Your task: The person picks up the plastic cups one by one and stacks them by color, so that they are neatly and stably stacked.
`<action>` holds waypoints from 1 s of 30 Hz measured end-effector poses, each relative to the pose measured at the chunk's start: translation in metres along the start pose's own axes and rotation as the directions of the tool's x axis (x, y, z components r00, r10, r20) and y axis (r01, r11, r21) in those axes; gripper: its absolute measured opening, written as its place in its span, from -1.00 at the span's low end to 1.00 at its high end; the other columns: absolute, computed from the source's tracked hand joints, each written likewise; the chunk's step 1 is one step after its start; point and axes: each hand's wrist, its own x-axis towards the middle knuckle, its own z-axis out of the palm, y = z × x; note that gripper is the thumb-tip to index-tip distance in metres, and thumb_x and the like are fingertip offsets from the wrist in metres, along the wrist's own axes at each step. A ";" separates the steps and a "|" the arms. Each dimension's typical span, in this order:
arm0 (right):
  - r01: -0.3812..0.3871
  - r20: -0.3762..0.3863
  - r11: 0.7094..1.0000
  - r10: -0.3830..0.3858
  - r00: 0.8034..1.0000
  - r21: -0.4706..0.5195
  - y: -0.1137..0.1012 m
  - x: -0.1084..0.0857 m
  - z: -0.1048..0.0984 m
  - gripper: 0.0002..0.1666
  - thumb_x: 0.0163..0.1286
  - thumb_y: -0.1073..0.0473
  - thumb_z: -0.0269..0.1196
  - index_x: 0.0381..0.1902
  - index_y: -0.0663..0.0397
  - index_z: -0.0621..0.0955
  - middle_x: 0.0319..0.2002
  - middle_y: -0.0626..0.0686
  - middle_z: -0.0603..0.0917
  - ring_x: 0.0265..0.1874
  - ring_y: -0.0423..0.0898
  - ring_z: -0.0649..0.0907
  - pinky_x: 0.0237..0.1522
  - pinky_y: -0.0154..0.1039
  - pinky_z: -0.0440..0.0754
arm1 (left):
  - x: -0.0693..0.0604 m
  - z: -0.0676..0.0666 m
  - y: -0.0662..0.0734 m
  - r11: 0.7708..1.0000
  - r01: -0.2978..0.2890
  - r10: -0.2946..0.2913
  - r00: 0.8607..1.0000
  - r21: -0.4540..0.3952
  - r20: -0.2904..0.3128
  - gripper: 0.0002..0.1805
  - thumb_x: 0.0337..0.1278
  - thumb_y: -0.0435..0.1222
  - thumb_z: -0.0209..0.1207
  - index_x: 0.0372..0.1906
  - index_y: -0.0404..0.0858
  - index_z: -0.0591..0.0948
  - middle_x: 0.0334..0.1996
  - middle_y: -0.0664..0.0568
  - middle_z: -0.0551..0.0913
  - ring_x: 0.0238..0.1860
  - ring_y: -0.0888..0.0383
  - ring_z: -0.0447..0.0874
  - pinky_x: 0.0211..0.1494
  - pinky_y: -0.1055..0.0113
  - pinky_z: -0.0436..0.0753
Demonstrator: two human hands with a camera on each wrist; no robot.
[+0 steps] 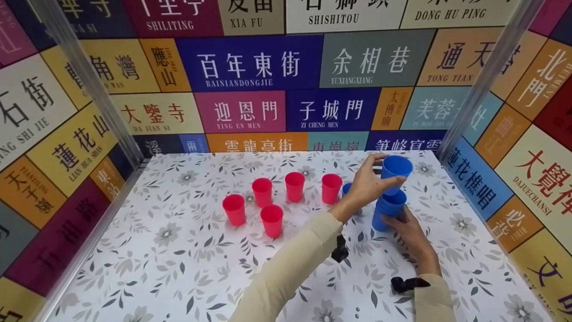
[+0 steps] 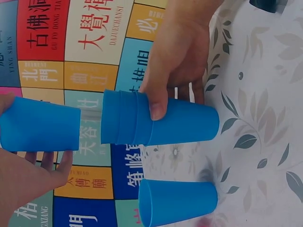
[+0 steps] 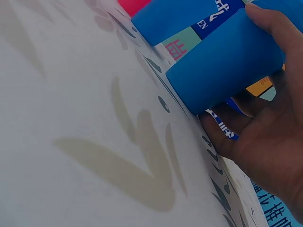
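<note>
In the head view my left hand (image 1: 368, 183) grips a single blue cup (image 1: 397, 170) above a stack of nested blue cups (image 1: 385, 210). The left wrist view shows a gap between that lone cup (image 2: 42, 125) and the stack's rims (image 2: 111, 116). My right hand (image 1: 412, 230) holds the stack from its right side, thumb along the outer wall, with the base at the table. Another blue cup (image 2: 180, 203) stands upright beside the stack; in the head view my left arm hides most of it.
Several red cups stand upright and apart left of the blue ones, among them a near one (image 1: 271, 221) and a far right one (image 1: 331, 188). They share a floral-covered table (image 1: 187, 264). Sign-printed panels (image 1: 250, 62) enclose the back and sides.
</note>
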 end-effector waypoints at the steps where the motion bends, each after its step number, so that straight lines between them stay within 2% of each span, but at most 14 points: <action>1: -0.004 -0.001 1.000 0.004 1.000 -0.006 -0.001 0.000 -0.001 0.13 0.41 -0.17 0.27 0.63 -0.09 -0.16 0.61 0.23 0.04 0.60 0.22 0.05 0.59 0.23 -0.06 | 0.000 0.002 0.001 1.000 0.000 0.000 1.000 0.007 0.001 -0.28 0.05 -0.07 0.45 0.32 0.10 0.41 0.27 0.12 0.54 0.19 0.23 0.57 0.18 0.30 0.65; 8: -0.050 -0.003 0.998 0.050 0.999 -0.034 -0.002 -0.002 -0.002 0.22 0.38 -0.23 0.26 0.63 -0.12 -0.26 0.62 0.23 -0.01 0.60 0.24 0.04 0.58 0.27 -0.09 | 0.002 0.017 -0.002 0.997 0.024 -0.025 1.000 0.069 0.003 -0.27 0.06 -0.05 0.45 0.34 0.07 0.40 0.26 0.14 0.55 0.18 0.25 0.57 0.17 0.32 0.65; 13: -0.064 -0.003 0.997 0.064 0.998 -0.040 -0.003 -0.003 -0.001 0.24 0.38 -0.25 0.26 0.63 -0.08 -0.29 0.62 0.25 -0.04 0.60 0.25 0.02 0.58 0.27 -0.10 | 0.004 0.021 -0.007 0.995 0.044 -0.044 0.999 0.089 -0.010 -0.24 0.03 -0.08 0.47 0.37 0.09 0.40 0.28 0.14 0.56 0.28 0.21 0.54 0.26 0.29 0.62; 17: -0.064 0.004 0.998 0.064 0.998 -0.009 -0.004 -0.002 0.000 0.22 0.39 -0.19 0.28 0.63 -0.10 -0.27 0.62 0.22 -0.05 0.61 0.22 0.00 0.59 0.24 -0.09 | 0.006 0.017 -0.013 0.997 0.028 -0.027 1.000 0.077 -0.015 -0.18 0.02 -0.10 0.48 0.41 0.11 0.37 0.32 0.12 0.55 0.37 0.17 0.47 0.34 0.26 0.56; 23: -0.068 -0.004 0.998 0.068 0.998 0.007 -0.005 0.000 0.002 0.18 0.40 -0.14 0.28 0.63 -0.09 -0.22 0.61 0.25 -0.02 0.60 0.24 0.01 0.58 0.26 -0.09 | 0.006 0.004 -0.023 0.999 -0.009 0.011 0.999 0.034 -0.042 -0.19 0.05 -0.09 0.46 0.43 0.07 0.37 0.31 0.10 0.55 0.36 0.15 0.47 0.35 0.27 0.54; 30: -0.052 -0.005 0.998 0.053 0.999 0.028 -0.005 0.001 0.002 0.19 0.40 -0.09 0.30 0.63 -0.07 -0.24 0.61 0.29 -0.01 0.60 0.26 0.02 0.58 0.26 -0.05 | 0.004 -0.013 -0.037 0.997 -0.040 0.045 0.997 0.072 -0.070 -0.22 0.08 -0.09 0.43 0.43 0.05 0.39 0.31 0.06 0.56 0.34 0.13 0.48 0.37 0.24 0.53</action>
